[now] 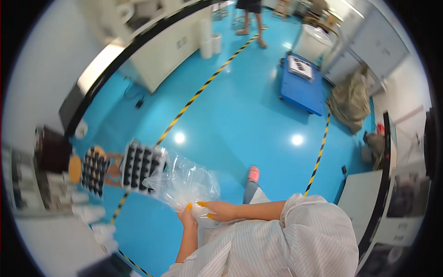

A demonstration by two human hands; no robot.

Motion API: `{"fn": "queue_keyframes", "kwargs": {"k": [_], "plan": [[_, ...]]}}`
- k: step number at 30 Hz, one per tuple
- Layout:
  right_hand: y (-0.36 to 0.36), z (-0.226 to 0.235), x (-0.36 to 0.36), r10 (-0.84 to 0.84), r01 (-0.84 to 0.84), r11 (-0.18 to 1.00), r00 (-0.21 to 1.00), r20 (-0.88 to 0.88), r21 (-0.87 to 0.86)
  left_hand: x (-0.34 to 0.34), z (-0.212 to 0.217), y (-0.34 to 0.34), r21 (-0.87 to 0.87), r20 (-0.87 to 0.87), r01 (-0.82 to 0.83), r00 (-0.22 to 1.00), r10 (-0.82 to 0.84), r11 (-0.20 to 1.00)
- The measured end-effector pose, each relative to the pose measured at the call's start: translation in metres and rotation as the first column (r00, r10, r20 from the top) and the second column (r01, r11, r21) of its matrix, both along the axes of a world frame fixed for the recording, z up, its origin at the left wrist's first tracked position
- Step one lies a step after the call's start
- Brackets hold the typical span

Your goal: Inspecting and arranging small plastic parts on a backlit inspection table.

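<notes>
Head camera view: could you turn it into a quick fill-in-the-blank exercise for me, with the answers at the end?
1. The left hand and the right hand both grip a clear plastic ____.
2. The floor tape is striped in black and ____.
3. The flat deck of the wheeled trolley is coloured ____.
4. The slipper near the person's lower body is ____.

Missing words: bag; yellow; blue; pink.

Left fingers [187, 212] beside right fingers [218, 209], curled
</notes>
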State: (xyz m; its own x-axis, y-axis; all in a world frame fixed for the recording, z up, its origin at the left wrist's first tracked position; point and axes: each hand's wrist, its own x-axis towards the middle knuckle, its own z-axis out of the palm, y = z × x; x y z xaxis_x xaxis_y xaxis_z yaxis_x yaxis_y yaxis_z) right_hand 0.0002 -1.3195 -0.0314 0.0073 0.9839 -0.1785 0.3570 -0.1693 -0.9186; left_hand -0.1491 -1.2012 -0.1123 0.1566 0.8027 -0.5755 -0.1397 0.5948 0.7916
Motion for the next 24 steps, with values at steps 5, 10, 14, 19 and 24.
{"fn": "queue_keyframes", "kwargs": {"k": [5,10,14,19,24], "plan": [[-0.121,-0.003,0.191,-0.564,0.557,0.813,0.825,0.006,-0.173,0.196,-0.014,-0.014,0.003,0.039,0.292,0.956,-0.292,0.956],[-0.302,0.007,0.33,-0.805,0.833,0.452,0.535,0.257,-0.319,0.409,-0.025,-0.087,-0.024,-0.047,0.493,0.869,-0.493,0.87],[-0.385,0.031,0.418,-0.845,0.886,0.284,0.411,0.341,-0.365,0.559,-0.004,-0.158,0.191,0.006,0.741,0.655,-0.756,0.644],[-0.409,0.049,0.543,-0.863,0.94,0.234,0.318,0.392,-0.248,0.711,0.031,-0.217,0.358,-0.045,0.823,0.486,-0.873,0.44],[-0.428,0.053,0.637,-0.866,0.956,0.209,0.278,0.417,-0.204,0.842,0.052,-0.265,0.406,-0.077,0.873,0.327,-0.942,0.27]]}}
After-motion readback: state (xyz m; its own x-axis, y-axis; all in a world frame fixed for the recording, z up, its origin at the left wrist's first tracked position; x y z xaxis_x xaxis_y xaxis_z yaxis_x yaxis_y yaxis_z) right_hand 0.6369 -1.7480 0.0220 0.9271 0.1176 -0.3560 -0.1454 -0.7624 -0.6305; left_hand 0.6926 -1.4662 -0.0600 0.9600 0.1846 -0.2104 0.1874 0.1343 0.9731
